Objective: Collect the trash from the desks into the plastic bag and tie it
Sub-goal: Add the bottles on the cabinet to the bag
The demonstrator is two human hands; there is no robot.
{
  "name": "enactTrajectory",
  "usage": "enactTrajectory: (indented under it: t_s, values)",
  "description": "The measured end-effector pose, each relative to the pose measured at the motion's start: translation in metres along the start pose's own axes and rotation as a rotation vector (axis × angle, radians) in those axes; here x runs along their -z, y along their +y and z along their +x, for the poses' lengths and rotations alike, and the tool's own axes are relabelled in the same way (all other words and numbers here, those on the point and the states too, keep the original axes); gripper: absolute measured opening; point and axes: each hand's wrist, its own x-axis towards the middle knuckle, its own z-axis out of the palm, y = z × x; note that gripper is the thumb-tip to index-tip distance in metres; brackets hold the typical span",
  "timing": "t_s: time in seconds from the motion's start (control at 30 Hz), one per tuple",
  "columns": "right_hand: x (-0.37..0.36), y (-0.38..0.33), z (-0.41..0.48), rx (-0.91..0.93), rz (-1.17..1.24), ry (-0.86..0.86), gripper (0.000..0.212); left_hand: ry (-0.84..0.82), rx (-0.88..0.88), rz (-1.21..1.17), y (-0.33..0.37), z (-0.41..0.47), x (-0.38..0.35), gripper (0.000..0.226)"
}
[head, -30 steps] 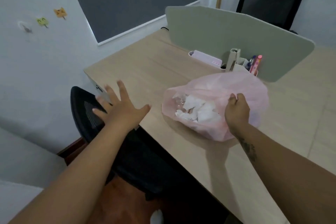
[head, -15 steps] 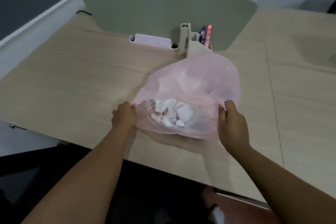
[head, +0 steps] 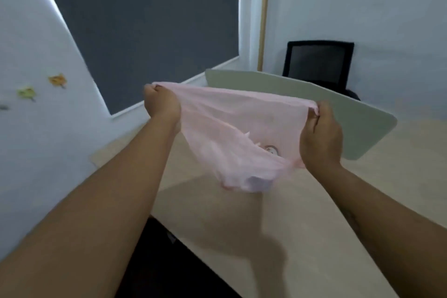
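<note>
A thin pink plastic bag (head: 232, 133) hangs in the air above the light wooden desk (head: 302, 225). Its top edge is stretched flat between my two hands. My left hand (head: 160, 104) is closed on the bag's left corner. My right hand (head: 320, 135) pinches the right corner. The bag sags to a rounded bottom that hovers just above the desk. The white crumpled trash inside shows only faintly through the plastic.
A grey-green divider panel (head: 338, 113) stands across the desk behind the bag. A black mesh chair (head: 319, 65) sits beyond it by the wall. A dark window blind (head: 150, 19) fills the back left. Dark floor space lies under the desk's near edge.
Both hands have lifted the bag off the desk and pulled its opening out flat and taut. The view has tilted up toward the wall and window.
</note>
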Motion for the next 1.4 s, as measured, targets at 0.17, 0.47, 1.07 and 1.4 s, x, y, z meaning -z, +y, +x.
enactTrajectory:
  t_s: [0.17,0.47,1.07,1.4]
  values:
    - [-0.042,-0.104,0.004,0.195,0.306,-0.108,0.021,0.224,-0.212,0.037,0.106,0.035,0.151,0.027]
    - [-0.065,-0.348,-0.127,0.402,0.933,-0.431,0.023,0.695,-0.442,0.671,0.177,-0.015,0.507,0.030]
    - [-0.098,-0.608,-0.666,0.564,1.003,-1.493,0.029,1.124,0.139,0.974,0.049,-0.128,1.061,0.040]
    - [-0.180,-0.743,-0.827,0.534,0.984,-1.642,0.032,1.307,-0.131,0.908,0.061,-0.030,1.168,0.029]
